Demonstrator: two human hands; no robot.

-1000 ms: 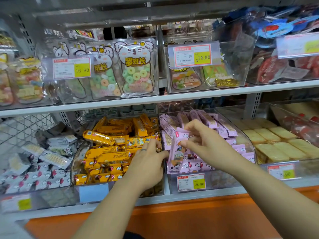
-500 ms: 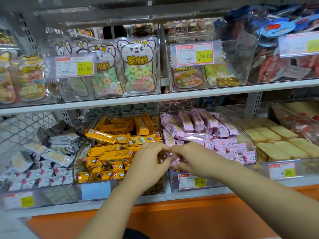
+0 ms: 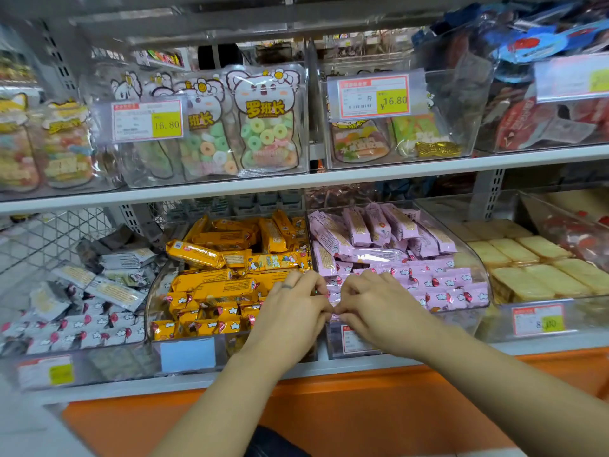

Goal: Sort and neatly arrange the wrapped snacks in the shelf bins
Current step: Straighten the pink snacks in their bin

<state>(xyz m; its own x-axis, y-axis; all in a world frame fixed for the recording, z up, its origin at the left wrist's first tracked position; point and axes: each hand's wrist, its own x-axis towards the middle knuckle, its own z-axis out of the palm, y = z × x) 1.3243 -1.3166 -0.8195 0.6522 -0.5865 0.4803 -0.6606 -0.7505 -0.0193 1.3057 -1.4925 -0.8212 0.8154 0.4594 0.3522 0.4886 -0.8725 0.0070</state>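
**Hands together at the front corner of the pink bin [image 3: 461, 319]**

We see both arms reaching in from below to the lower shelf, where the hands meet knuckle to knuckle. The right hand [image 3: 372, 305] lies over the front left corner of the pink bin. Its fingers and thumb are curled tight and pinch the pink snacks [image 3: 379, 232] there, and a strip of pink wrapper shows at the fingertips. The left hand [image 3: 290, 311] wears a thin ring [image 3: 287, 286]. It sits just beside the right hand, over the divide between the pink bin and the yellow bin [image 3: 151, 301]. Its fingers are curled in towards the same spot, but we cannot tell whether they grip a packet.

The pink snacks fill their bin. Short packets lie in rows at the front and longer ones are stacked loosely behind. The yellow snacks [image 3: 224, 285] lie the same way in the bin to the left, which has a blank blue label [image 3: 188, 354] on its front. Further left we see grey-white packets [image 3: 108, 291] in a loose heap. To the right, pale biscuits [image 3: 534, 275] lie in flat rows. On the upper shelf [image 3: 296, 183] stand bags of ring candy [image 3: 267, 127] in clear boxes, one carrying a price tag [image 3: 374, 97] marked 16.80.
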